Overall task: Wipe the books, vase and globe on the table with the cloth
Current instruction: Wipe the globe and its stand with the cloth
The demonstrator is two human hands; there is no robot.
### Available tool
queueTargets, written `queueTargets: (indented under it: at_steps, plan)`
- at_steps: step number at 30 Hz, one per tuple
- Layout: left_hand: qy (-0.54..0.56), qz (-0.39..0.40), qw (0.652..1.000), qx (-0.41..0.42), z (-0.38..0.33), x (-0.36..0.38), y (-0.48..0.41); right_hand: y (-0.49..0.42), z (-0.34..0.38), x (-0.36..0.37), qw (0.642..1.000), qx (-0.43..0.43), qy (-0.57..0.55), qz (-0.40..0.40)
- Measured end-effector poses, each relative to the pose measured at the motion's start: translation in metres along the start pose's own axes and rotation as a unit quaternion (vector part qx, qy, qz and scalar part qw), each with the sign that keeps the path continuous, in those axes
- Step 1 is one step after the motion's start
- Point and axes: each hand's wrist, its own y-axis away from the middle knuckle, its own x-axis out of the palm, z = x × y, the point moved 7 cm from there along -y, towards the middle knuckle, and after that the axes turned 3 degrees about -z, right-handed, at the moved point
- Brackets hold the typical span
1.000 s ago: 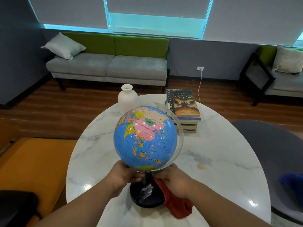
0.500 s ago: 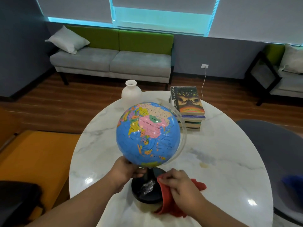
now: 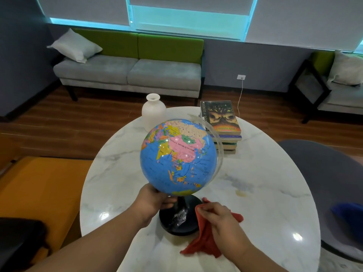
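A blue globe point(image 3: 178, 157) on a black round base point(image 3: 178, 220) stands near the front of the white marble table point(image 3: 255, 183). My left hand point(image 3: 155, 201) grips the globe's stem just under the sphere. My right hand point(image 3: 218, 216) holds a red cloth point(image 3: 204, 242) against the right side of the base; the cloth hangs down onto the tabletop. A white vase point(image 3: 153, 112) stands at the table's far edge. To its right is a stack of books point(image 3: 221, 124), partly hidden by the globe's clear arc.
An orange seat point(image 3: 39, 191) lies left of the table and a grey chair point(image 3: 330, 193) with something blue on it is to the right. A grey and green sofa point(image 3: 129, 69) stands at the back wall, another seat at the far right.
My right hand with the red cloth has come out from under the globe and moved to the right side of the base. The left hand keeps its hold on the stem.
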Motion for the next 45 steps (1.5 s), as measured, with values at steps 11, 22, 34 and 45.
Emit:
queueTargets:
  at_steps: [11,22,34,45]
  plan:
    - [0.023,-0.069,0.997,0.015,-0.003,0.017,0.003,0.003,0.041,0.011,0.997,-0.050,0.049,0.025]
    - [0.040,-0.115,0.992,0.014,-0.011,0.032,0.007,-0.007,0.040,0.034,0.987,-0.054,0.136,0.074]
    - [0.016,-0.137,0.990,0.016,-0.012,0.035,0.013,-0.008,0.046,0.030,0.978,-0.074,0.185,0.060]
    - [0.008,-0.150,0.989,0.016,-0.015,0.032,0.011,-0.006,0.036,0.016,0.986,-0.026,0.163,0.012]
